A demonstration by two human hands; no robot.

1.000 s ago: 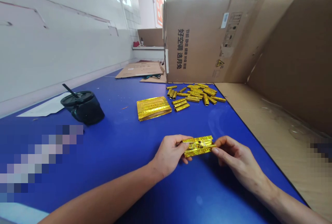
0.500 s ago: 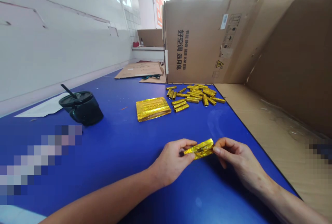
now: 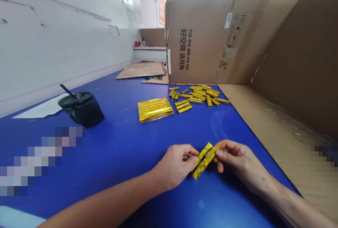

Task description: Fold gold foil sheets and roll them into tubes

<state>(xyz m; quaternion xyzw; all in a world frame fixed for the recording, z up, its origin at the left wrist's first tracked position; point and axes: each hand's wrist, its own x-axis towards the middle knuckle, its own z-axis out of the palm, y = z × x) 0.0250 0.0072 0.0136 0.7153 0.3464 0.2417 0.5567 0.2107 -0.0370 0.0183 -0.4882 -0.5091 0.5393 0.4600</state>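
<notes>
My left hand (image 3: 176,164) pinches one end of a shiny gold strip (image 3: 204,151) low over the blue table. Beside that strip is a second gold strip (image 3: 204,164), its upper end pinched between the thumb and fingers of my right hand (image 3: 235,155). Both strips slant up to the right, side by side, and a piece of gold shows between them near the top. Farther back lies a flat gold pouch (image 3: 155,109). To its right are three gold strips in a row (image 3: 183,106) and a loose pile of several more (image 3: 202,94).
A dark lidded cup (image 3: 86,111) with a straw stands at the left on the blue table (image 3: 126,143), by a white sheet (image 3: 43,107). Flat cardboard (image 3: 142,70) lies at the back. A large cardboard box (image 3: 206,41) stands behind the pile, with cardboard along the right edge.
The gold strips between my hands have turned steeper and moved apart, so two separate lengths now show. My right hand has shifted slightly left.
</notes>
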